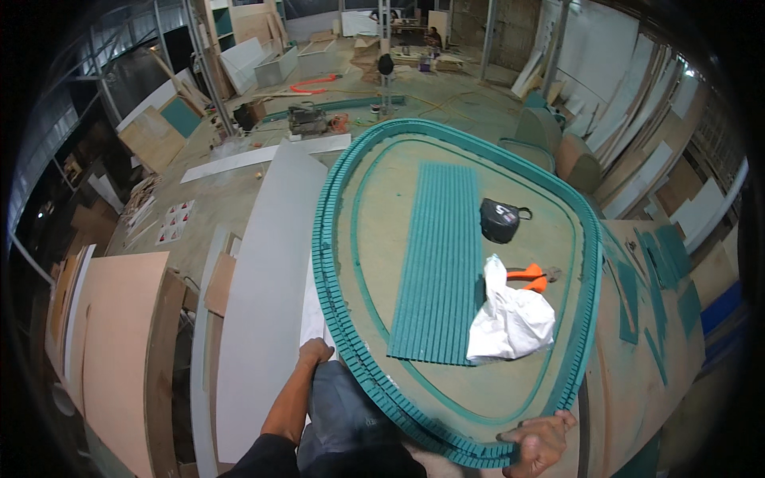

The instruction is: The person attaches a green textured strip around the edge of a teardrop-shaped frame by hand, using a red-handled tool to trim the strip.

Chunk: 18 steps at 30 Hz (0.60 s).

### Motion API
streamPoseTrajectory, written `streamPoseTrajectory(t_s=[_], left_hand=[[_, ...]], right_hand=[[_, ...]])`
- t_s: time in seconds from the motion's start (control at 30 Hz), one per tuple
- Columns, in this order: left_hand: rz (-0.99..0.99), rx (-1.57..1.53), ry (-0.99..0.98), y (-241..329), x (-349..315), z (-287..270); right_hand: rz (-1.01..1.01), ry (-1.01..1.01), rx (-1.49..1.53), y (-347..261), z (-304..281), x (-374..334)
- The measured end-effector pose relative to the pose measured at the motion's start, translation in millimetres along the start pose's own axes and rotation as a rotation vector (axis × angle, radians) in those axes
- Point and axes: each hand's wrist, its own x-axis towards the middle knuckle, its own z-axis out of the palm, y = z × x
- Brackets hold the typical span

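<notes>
A long green kerfed strip [322, 263], cut with close slots along its outer side, stands on edge and bends into a large rounded loop on the table [381, 215]. My right hand [540, 442] grips this strip at the near right, thumb inside the loop. My left hand [316, 350] is closed beside the loop's left side, above my leg; what it holds, if anything, is hidden. Inside the loop lie a grooved green panel [437, 263], a black pouch [500, 221], a crumpled white cloth or bag [514, 323] and orange-handled pliers [530, 276].
Green offcuts [628, 295] lie on the tabletop to the right. A long pale panel [267, 319] stands close on my left, beside a plywood box [119, 350]. Beyond, the floor holds a machine [307, 118] and an orange hose [313, 84]; boards [637, 95] lean at the right.
</notes>
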Motion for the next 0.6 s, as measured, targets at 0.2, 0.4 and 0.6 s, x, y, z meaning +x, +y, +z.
streamPoseTrajectory(t_s=[0.2, 0.4, 0.6], left_hand=[[-0.035, 0.113, -0.101, 76.8, -14.1, -22.3], [-0.016, 0.289, -0.101, 116.5, -40.9, -50.6], [-0.044, 0.203, -0.060, 79.0, -56.4, -42.6]], right_hand=[[0.034, -0.003, -0.077, -2.9, -4.1, 5.3], [0.014, 0.014, -0.063, -8.4, -0.5, 10.6], [0.051, -0.014, -0.110, -12.2, -0.5, 9.2]])
